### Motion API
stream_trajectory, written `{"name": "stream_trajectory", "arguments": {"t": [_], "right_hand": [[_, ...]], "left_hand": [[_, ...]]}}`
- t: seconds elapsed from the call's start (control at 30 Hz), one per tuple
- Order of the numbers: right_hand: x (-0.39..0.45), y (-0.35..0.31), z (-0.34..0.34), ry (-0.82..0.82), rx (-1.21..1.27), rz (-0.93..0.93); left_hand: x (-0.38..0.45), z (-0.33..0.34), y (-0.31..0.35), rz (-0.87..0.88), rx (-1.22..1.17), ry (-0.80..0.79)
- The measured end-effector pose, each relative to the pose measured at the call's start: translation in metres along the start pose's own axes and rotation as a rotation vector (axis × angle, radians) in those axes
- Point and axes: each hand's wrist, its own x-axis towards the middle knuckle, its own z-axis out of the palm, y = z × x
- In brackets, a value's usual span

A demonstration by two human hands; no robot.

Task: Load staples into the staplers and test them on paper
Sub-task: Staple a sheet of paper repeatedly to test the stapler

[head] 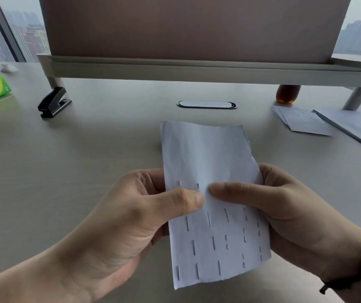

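Clearly light and floppy, the stapled paper (208, 162) is pinched mid-sheet by both hands' fingers (188, 199); the stapler (54, 102) sits at ten o'clock

No readable text, label or number anywhere, neither on the stapled paper (208, 162) nor around it.

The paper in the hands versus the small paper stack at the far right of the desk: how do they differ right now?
The held paper is lifted off the desk, pinched between the left hand and right hand; the small stack lies flat and untouched. The held paper shows rows of staples across its lower half; marks on the stack are too faint to read. The held paper's edges look torn and curled; the stack's look straighter. Both are white.
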Motion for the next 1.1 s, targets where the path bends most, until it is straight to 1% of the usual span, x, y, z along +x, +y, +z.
{"name": "stream_trajectory", "arguments": {"t": [0.3,0.53,0.67,0.73,0.8,0.87,0.97,1.1], "right_hand": [[0.001,0.001,-0.003,0.015,-0.01,-0.005],[0.0,-0.001,-0.005,-0.007,-0.003,-0.013],[0.001,-0.001,-0.007,0.001,-0.006,-0.022],[0.001,-0.002,-0.009,0.008,-0.013,-0.029],[0.002,-0.003,-0.012,0.025,-0.019,-0.057],[0.002,-0.005,-0.014,0.045,-0.025,-0.098],[0.004,-0.008,-0.02,0.066,-0.081,-0.162],[0.003,-0.015,-0.031,0.188,-0.2,-0.248]], "left_hand": [[0.0,-0.002,0.0,-0.023,-0.017,-0.022],[0.001,-0.004,-0.001,-0.045,-0.03,-0.032],[0.002,-0.004,-0.001,-0.03,-0.034,-0.029],[0.003,-0.005,-0.001,-0.019,-0.009,0.004],[0.005,-0.005,-0.001,0.002,0.012,0.073],[0.007,-0.007,-0.001,0.038,0.031,0.141],[0.009,-0.009,-0.001,0.107,0.09,0.203],[0.011,-0.012,0.001,0.255,0.228,0.271]]}}
